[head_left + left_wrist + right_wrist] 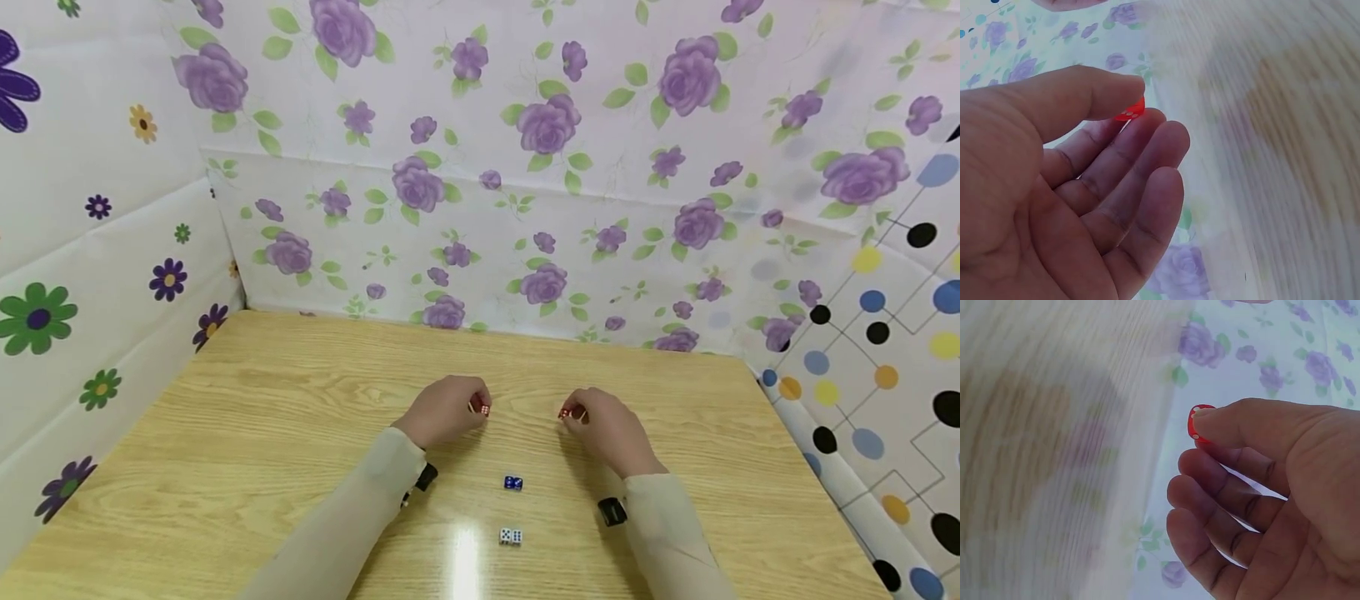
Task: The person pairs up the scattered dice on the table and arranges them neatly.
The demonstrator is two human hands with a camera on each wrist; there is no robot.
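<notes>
My left hand (pixel 447 410) pinches a red die (pixel 485 410) between thumb and fingertips; in the left wrist view the thumb covers most of that red die (pixel 1130 112). Across from it, my right hand (pixel 609 427) pinches another red die (pixel 564 413), whose white pips show in the right wrist view on the red die (pixel 1196 424). A gap separates the two hands over the wooden table (pixel 315 375). Nearer to me, between the forearms, a pair of blue dice (pixel 513 482) sits side by side. Closer still lies a pair of white dice (pixel 511 537) with dark pips.
A wall covering with purple roses (pixel 547 125) rises behind the table's far edge. Flower-patterned sheeting (pixel 97 250) stands on the left and dotted sheeting (pixel 885 375) on the right. Black wrist straps (pixel 612 511) show below the sleeves.
</notes>
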